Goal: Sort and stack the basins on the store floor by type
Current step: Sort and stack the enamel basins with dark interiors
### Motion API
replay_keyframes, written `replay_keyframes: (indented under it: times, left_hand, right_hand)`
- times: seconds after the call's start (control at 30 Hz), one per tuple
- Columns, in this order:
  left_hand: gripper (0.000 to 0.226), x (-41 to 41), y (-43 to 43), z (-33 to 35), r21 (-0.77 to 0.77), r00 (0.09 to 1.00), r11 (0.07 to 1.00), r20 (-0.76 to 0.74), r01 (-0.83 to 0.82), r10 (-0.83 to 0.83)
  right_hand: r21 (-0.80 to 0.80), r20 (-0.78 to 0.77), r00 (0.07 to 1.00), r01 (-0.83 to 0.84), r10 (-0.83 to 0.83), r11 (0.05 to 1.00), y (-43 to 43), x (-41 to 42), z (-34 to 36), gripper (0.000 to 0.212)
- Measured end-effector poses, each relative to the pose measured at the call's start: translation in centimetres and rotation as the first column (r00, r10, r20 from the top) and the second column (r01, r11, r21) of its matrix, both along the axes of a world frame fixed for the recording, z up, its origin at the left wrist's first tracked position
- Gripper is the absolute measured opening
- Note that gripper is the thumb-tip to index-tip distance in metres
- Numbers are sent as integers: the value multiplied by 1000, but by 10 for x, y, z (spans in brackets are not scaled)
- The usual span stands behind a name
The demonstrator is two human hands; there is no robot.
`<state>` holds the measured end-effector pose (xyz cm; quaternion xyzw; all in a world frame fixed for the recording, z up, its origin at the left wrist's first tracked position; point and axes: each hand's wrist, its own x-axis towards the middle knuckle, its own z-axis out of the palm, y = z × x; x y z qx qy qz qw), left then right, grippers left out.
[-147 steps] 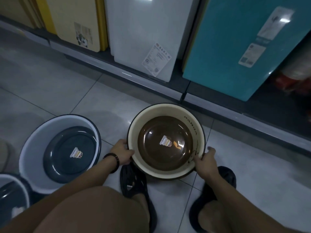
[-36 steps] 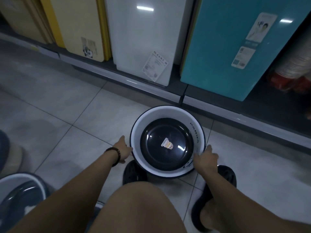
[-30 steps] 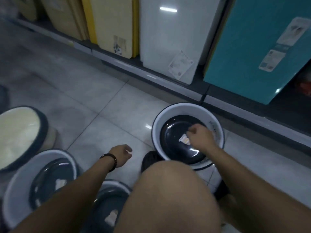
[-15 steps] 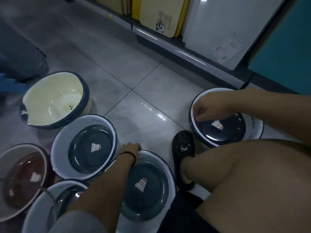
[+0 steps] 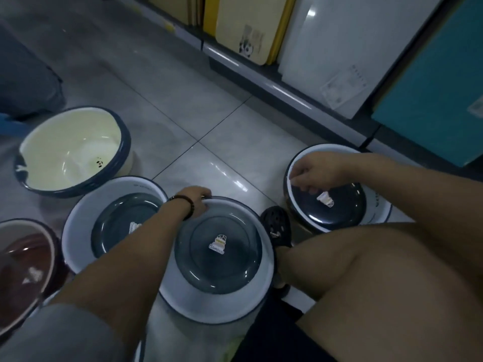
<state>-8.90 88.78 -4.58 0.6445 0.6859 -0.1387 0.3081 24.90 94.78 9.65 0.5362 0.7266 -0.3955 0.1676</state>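
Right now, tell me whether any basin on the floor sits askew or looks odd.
The cream basin at far left sits tilted, its rim not level, while the white basin beside it lies flat. It is also the only one without a dark bottom. No spill or damage shows.

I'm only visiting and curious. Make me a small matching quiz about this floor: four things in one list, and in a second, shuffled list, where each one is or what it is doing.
Things
1. cream basin
2. brown basin
3. left hand
4. right hand

Places or states
A. fingers curled at the rim of the basin by the shelf
B. cut off by the picture's left edge
C. grips the far rim of the middle basin
D. upper left, behind the other basins, no hand on it

Pairs: 1-D, 2-B, 3-C, 4-A
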Motion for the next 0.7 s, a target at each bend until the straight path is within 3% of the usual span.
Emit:
replay_keyframes:
  times: [0.13, 0.27, 0.37, 0.43, 0.5, 0.6, 0.7]
  left_hand:
    - [11, 14, 27, 51, 173, 1000, 985, -10, 10, -9]
    - [22, 38, 65, 128, 363, 999, 931, 0, 45, -48]
    - [27, 69, 90, 192, 489, 997, 872, 67, 8, -47]
    - [26, 98, 101, 228, 554, 989, 832, 137, -31, -54]
    - [20, 128, 109, 257, 601, 982, 799, 165, -28, -89]
    - [18, 172, 109, 280, 678, 962, 730, 247, -83, -119]
    - [50, 204, 101, 280, 672, 901, 696, 426, -252, -85]
  right_hand:
    - [5, -11, 988, 154, -154, 988, 3, 32, 11, 21]
    - [-50, -100, 938, 329, -332, 943, -5, 63, 23, 35]
    - [-192, -267, 815, 479, -515, 857, -18, 80, 32, 62]
    - [-194, -389, 723, 541, -571, 818, -26, 86, 38, 69]
    - [-16, -496, 638, 671, -589, 741, -27, 94, 44, 55]
    - [265, -549, 594, 791, -588, 551, -27, 118, 50, 14]
    - [182, -607, 456, 877, -650, 445, -29, 152, 41, 12]
